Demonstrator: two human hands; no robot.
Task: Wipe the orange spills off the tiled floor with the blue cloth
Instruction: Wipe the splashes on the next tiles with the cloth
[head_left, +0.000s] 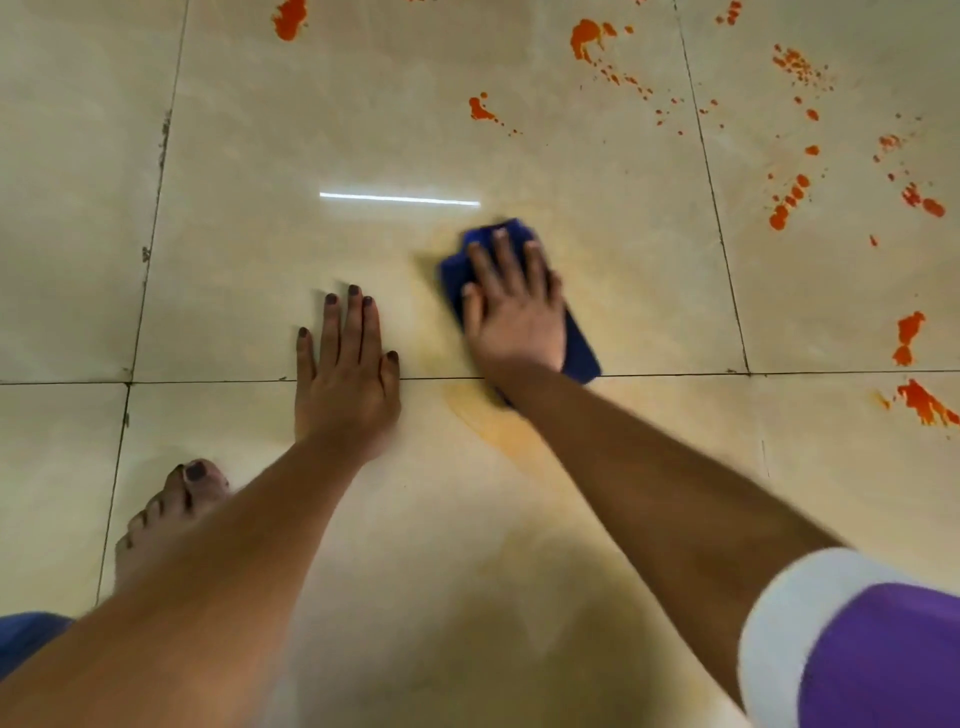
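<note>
Both hands (347, 364) (514, 306) flat, fingers extended

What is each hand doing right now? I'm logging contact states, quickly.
Left hand: open, flat on the tiled floor, holding nothing.
Right hand: open, fingers spread, pressing the blue cloth down.

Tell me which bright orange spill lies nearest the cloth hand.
The small splat straight ahead of the right hand and blue cloth, on the same tile; the other bright spills sit farther off, mostly rightward.
</note>
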